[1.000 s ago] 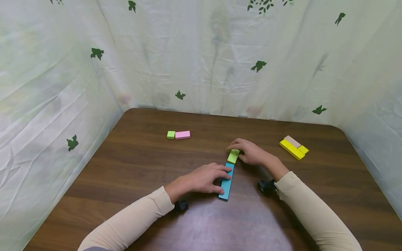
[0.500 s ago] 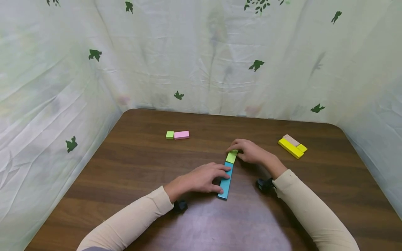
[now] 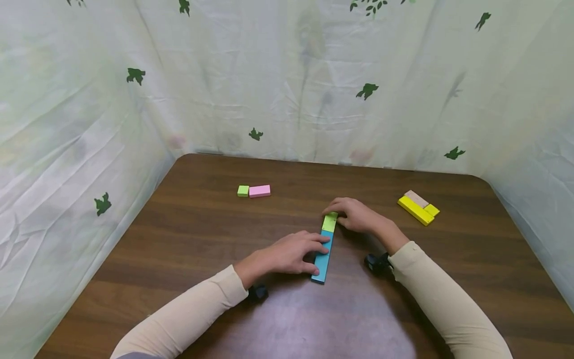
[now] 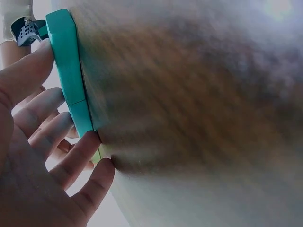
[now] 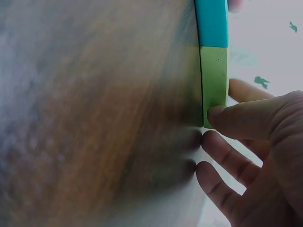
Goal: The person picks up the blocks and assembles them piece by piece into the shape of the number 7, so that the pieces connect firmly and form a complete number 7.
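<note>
Two blue blocks [image 4: 66, 56], with a seam between them in the left wrist view, lie end to end on the brown table. A light green block [image 3: 329, 223] continues the row at its far end, butted against the blue in the right wrist view. My left hand [image 3: 293, 254] rests thumb and fingertips along the blue blocks, its fingers spread. My right hand [image 3: 360, 218] pinches the green block's far end, with the thumb [image 5: 232, 118] on its near side and fingers past its end.
On the wooden table [image 3: 202, 224], a small green block [image 3: 243, 191] and a pink block [image 3: 259, 191] lie at the back left. At the right, a long yellow block [image 3: 415, 210] lies against a pale pink block [image 3: 416, 198] and a small yellow one [image 3: 432, 210]. A curtain [image 3: 278, 75] hangs behind.
My right hand has turned the green block slightly, so it now lines up straighter with the blue ones. My left hand has stayed in place on the blue blocks.
</note>
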A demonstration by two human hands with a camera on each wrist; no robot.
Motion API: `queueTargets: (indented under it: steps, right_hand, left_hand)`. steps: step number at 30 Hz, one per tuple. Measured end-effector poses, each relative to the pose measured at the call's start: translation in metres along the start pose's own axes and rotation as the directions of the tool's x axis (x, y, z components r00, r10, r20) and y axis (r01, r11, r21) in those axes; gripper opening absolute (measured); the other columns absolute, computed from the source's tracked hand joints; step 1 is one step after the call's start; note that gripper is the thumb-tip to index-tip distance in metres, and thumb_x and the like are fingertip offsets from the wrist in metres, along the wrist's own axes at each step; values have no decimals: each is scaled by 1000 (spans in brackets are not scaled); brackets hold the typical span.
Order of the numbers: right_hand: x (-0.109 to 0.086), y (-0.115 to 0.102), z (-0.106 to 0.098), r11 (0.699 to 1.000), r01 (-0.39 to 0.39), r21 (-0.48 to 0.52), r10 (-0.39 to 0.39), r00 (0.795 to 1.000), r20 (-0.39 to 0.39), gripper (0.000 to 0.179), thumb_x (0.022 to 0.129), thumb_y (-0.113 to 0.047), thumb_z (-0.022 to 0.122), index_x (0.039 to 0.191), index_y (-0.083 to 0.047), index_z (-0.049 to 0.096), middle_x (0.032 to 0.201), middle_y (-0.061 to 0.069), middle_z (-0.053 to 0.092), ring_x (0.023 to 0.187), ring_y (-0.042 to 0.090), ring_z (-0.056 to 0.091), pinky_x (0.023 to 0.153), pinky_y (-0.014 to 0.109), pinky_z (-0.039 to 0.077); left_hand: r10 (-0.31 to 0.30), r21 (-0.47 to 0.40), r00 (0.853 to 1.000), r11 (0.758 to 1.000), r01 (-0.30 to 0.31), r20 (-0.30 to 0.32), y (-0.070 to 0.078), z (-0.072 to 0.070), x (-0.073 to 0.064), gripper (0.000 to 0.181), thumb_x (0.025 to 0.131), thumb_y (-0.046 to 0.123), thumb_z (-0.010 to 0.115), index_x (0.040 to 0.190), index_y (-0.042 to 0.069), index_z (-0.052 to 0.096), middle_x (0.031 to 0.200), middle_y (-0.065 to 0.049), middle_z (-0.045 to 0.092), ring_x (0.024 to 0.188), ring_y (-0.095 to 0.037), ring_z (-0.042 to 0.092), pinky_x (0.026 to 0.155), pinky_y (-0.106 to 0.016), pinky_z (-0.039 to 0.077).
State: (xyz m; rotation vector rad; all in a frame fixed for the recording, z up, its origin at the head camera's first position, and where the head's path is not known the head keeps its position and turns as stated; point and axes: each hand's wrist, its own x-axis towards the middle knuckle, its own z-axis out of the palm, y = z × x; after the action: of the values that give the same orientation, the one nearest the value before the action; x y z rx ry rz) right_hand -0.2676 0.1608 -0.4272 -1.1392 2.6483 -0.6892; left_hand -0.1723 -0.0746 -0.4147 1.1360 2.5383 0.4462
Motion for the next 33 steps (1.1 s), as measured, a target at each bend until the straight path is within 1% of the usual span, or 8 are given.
queueTargets:
  steps: [10,15,19,22,25,30,33]
  right_hand:
    - [0,0,1,1000,4,-3,-4,1000,-15,43,89,5,56,124,-14,70,127,8,66,119,30,59,102,52,47]
    - [-1,1,2,1000,16,-14,-17,1000,-25,43,88,4,58,126,-14,69,127,9,65,119,32,59,102,53,46]
    - [-2,1,3,1000,18,-19,-19,1000,-19,42,89,2,60,127,-13,68,129,10,65,121,32,59,103,54,45]
    - [-2,2,3,1000,15,-24,-15,1000,-19,41,90,-1,62,129,-13,67,131,9,65,122,32,58,104,55,44]
    - [-2,3,3,1000,14,-22,-14,1000,-17,39,91,-4,64,129,-13,66,131,9,65,123,31,58,105,54,44]
    - [-1,5,3,1000,11,-5,-11,1000,0,39,91,-7,66,130,-12,66,132,9,65,124,30,58,107,53,44]
    - [-1,5,1,1000,12,-7,-12,1000,7,39,91,-8,66,130,-11,66,133,9,65,125,31,58,107,53,44]
  left_hand:
    - [-20,-9,1000,1000,20,-14,0,-1,1,50,90,36,73,136,21,61,161,1,35,140,-26,44,112,-43,41]
    - [-46,6,999,999,46,7,-1,-4,6,62,88,39,74,142,19,54,162,-1,33,141,-27,42,113,-41,40]
    - [-79,14,996,997,78,42,-3,-6,12,74,86,44,75,149,19,46,164,2,29,144,-24,38,114,-39,39]
    - [-89,12,994,996,88,57,-5,-7,15,80,84,46,76,152,20,42,165,3,27,145,-23,36,115,-39,38]
    - [-98,11,993,995,97,65,-6,-8,17,85,83,48,77,154,21,38,166,4,25,146,-23,34,115,-41,38]
    - [-119,17,988,993,118,94,-9,-10,20,96,81,52,77,158,22,28,168,5,19,148,-24,28,117,-47,34]
    - [-121,33,987,992,118,103,-9,-12,22,100,79,56,77,158,23,26,168,7,17,150,-24,23,118,-48,30]
